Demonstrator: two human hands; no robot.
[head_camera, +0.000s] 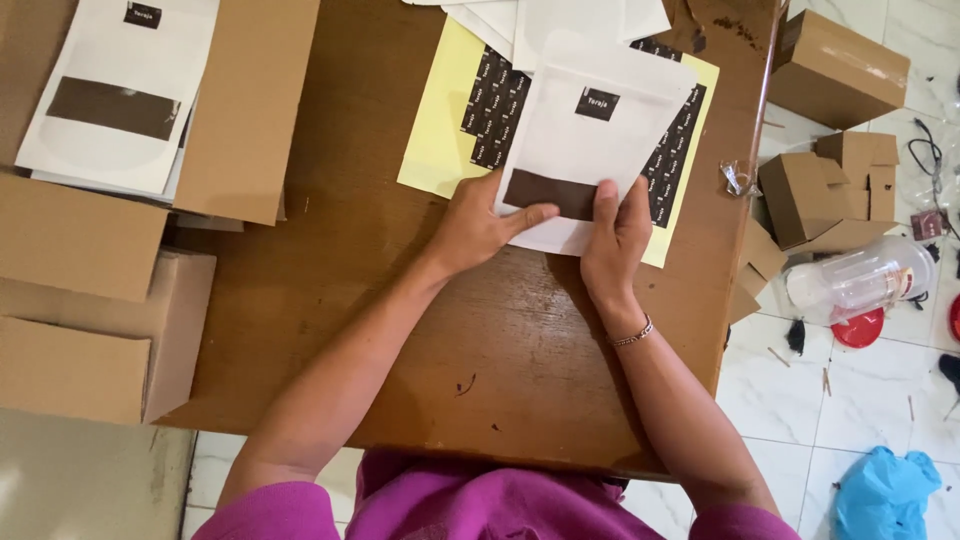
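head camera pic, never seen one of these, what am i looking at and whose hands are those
This single picture comes from a camera worn on a person's head, looking straight down, so the two bare arms are the wearer's own. No machine is involved. The left hand and right hand both press a dark brown label onto a white pouch. The pouch lies on a yellow sheet of small black stickers, on a brown wooden table. At the far left, more labelled white pouches rest on cardboard boxes. On the tiled floor to the right are small cardboard boxes and a clear plastic jar.
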